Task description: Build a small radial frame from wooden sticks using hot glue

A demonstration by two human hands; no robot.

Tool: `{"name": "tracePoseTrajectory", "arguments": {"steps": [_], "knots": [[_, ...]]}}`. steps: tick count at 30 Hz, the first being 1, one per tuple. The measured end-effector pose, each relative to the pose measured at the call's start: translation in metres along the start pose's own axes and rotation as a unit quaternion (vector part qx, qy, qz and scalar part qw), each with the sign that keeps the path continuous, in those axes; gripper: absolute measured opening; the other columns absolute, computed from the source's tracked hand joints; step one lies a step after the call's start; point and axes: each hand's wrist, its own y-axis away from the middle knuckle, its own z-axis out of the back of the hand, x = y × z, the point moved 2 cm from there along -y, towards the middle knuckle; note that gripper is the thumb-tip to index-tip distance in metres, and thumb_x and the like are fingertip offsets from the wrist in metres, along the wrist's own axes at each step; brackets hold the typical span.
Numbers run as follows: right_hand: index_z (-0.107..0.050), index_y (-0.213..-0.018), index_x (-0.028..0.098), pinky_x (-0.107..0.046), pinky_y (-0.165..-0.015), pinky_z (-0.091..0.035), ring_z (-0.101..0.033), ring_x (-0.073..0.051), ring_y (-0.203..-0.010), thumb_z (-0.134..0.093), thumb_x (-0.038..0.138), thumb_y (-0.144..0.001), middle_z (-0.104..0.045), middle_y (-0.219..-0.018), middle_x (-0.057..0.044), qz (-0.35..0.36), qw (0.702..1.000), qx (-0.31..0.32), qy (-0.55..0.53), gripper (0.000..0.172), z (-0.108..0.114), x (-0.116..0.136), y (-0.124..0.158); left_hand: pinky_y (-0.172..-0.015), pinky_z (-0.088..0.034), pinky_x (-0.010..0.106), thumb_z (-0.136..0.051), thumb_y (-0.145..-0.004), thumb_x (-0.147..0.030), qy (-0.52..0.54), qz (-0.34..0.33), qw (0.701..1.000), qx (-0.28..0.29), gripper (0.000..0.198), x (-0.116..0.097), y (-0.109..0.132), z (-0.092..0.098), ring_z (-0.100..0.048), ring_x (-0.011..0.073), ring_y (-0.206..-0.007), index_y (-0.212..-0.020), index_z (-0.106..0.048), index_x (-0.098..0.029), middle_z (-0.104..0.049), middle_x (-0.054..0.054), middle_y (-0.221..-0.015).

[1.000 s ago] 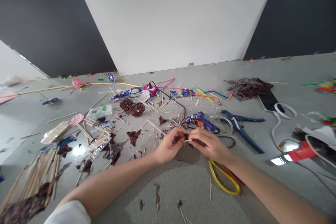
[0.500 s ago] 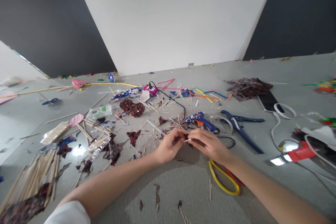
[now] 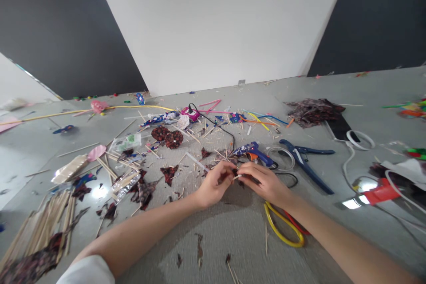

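A small pale stick (image 3: 237, 177) lies at the centre of the work, between the fingertips of the two hands and above the grey work surface (image 3: 213, 248). The left hand (image 3: 215, 185) is closed in a pinch on its near-left end; the right hand (image 3: 264, 183) pinches the other end, where a whitish tip shows, though the fingers hide the exact contact. For a piece this slender, a light, even pinch close to both ends would probably serve best: firm pressure from one side could tilt or snap it, and steady wrists should help keep the ends in line. Just beyond the fingers lies a star of thin sticks (image 3: 226, 155), with a blue glue gun (image 3: 255, 150) to its right; knuckles are best kept clear of the nozzle, which may be hot. Farther right rests a dark-blue handled cutter (image 3: 304, 159), while a yellow loop handle (image 3: 285, 227) lies beside the right forearm. To the left are scraps of dark patterned fabric (image 3: 169, 175) and, farther out, a spread bundle of sticks (image 3: 49, 219).
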Motion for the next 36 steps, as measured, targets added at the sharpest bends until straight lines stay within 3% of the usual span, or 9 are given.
{"name": "tracePoseTrajectory", "arguments": {"steps": [10,18,24,30,36], "knots": [[-0.065,-0.120,0.026,-0.035,-0.091,-0.059,-0.072,-0.020,-0.100,-0.059,0.024,-0.107,-0.074,-0.107,-0.006,0.011,1.000,0.016,-0.002,0.014,-0.0017,0.0004,0.0001,-0.075,-0.043,0.028,-0.056,-0.104,-0.054,-0.006,0.014,1.000,-0.002,0.042,-0.0018,0.0003,-0.0002,-0.057,0.0166,-0.081,-0.124,-0.055,-0.018,-0.060,0.004,-0.089],[-0.066,-0.126,0.026,-0.035,-0.093,-0.061,-0.074,-0.022,-0.105,-0.062,0.027,-0.105,-0.074,-0.112,-0.008,0.001,1.000,-0.021,0.017,0.021,0.0012,0.0015,0.0000,-0.074,-0.044,0.028,-0.055,-0.104,-0.056,0.009,0.006,1.000,-0.002,0.043,-0.0016,0.0000,-0.0004,-0.057,0.0169,-0.080,-0.124,-0.055,-0.018,-0.058,0.003,-0.086],[-0.066,-0.130,0.026,-0.035,-0.095,-0.060,-0.073,-0.021,-0.109,-0.059,0.026,-0.107,-0.074,-0.117,-0.008,0.001,1.000,0.016,0.013,0.023,0.0000,0.0017,-0.0012,-0.073,-0.044,0.028,-0.053,-0.105,-0.053,0.010,0.008,1.000,-0.001,0.040,0.0026,0.0000,-0.0008,-0.056,0.0162,-0.077,-0.124,-0.054,-0.017,-0.057,0.002,-0.082],[-0.069,-0.121,0.025,-0.034,-0.093,-0.060,-0.073,-0.020,-0.103,-0.055,0.026,-0.109,-0.075,-0.107,-0.007,0.008,1.000,0.023,0.005,0.019,0.0005,0.0043,-0.0037,-0.072,-0.044,0.028,-0.053,-0.105,-0.056,0.002,0.010,1.000,0.002,0.043,0.0027,-0.0002,-0.0004,-0.056,0.0163,-0.076,-0.124,-0.054,-0.018,-0.058,0.002,-0.082],[-0.068,-0.126,0.026,-0.035,-0.094,-0.060,-0.073,-0.021,-0.105,-0.057,0.026,-0.108,-0.075,-0.112,-0.007,0.006,1.000,0.016,0.005,0.021,0.0002,0.0034,-0.0020,-0.071,-0.043,0.027,-0.054,-0.104,-0.056,0.002,0.015,1.000,0.000,0.042,0.0034,-0.0001,0.0000,-0.057,0.0164,-0.076,-0.123,-0.055,-0.018,-0.059,0.002,-0.083]]}}
